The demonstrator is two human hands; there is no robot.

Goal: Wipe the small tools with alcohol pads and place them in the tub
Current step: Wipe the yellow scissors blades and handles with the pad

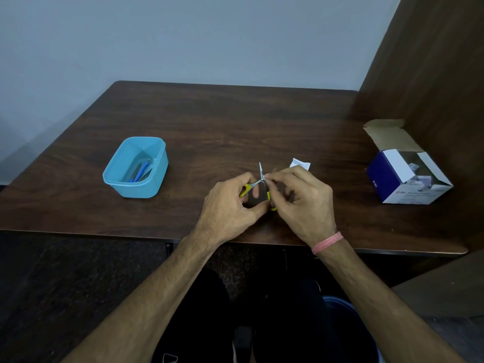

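**Scissors held over the desk's front edge**

The desk (235,121) carries an open box (408,176) at its right edge and a blue tub (159,163) toward the left edge, blue tools (140,171) inside. Near the front edge, the left hand (230,205) grips yellow-handled scissors (258,182); the right hand (301,203) pinches the blades. A torn wrapper (300,163) lies just behind.

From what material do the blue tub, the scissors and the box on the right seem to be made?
Blue tub: probably plastic, with smooth, slightly see-through walls. Scissors: shiny grey blades, likely metal; yellow handles look plastic. Box: cardboard, printed blue and white outside, with plain brown folded flaps.
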